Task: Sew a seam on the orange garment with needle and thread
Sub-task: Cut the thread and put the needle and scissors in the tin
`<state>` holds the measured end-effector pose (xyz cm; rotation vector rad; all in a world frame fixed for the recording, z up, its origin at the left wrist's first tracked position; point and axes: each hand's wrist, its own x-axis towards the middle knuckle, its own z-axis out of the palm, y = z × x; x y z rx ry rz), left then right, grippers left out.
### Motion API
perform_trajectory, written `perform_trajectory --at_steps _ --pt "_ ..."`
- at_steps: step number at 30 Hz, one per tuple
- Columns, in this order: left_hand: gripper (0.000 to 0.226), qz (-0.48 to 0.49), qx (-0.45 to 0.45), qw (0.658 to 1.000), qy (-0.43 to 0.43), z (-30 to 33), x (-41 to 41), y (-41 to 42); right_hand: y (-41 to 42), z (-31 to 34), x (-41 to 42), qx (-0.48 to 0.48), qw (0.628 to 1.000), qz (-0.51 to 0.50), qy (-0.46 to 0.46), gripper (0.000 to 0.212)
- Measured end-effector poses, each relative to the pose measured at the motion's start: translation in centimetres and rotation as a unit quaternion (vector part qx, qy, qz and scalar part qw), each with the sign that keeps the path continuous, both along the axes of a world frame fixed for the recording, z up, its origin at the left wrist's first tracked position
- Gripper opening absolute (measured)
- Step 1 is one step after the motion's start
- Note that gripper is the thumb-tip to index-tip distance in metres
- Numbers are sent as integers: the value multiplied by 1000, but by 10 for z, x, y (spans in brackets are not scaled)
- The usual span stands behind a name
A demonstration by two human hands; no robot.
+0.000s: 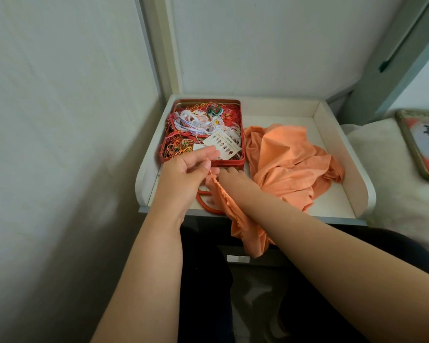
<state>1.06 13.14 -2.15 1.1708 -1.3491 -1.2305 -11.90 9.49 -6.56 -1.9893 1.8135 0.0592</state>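
Note:
The orange garment (287, 164) lies crumpled on the white tray (332, 134), and one frayed edge hangs over the tray's front toward my lap. My left hand (188, 169) hovers in front of the red tin and pinches a thin orange thread (209, 167) between thumb and fingertips. The needle is too fine to make out. Just to its right, my right hand (230, 177) grips the garment's bunched edge (218, 188), its fingertips hidden under the left hand.
An open red tin (242, 134) full of tangled coloured threads and a card of snaps sits at the tray's back left. Red scissor handles (204, 204) lie under the garment edge. The tin's lid (421, 144) rests on white bedding at the right. A wall stands close on the left.

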Motion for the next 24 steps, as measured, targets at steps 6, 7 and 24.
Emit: perform_trajectory --at_steps 6,7,24 --pt "28 112 -38 990 77 3 2 -2 14 13 1 -39 991 88 92 29" --pt "28 128 -43 987 87 2 3 -3 15 13 1 -43 989 100 104 29" --pt "52 73 -28 993 94 1 -7 -4 34 64 -70 -76 903 -129 -402 45"
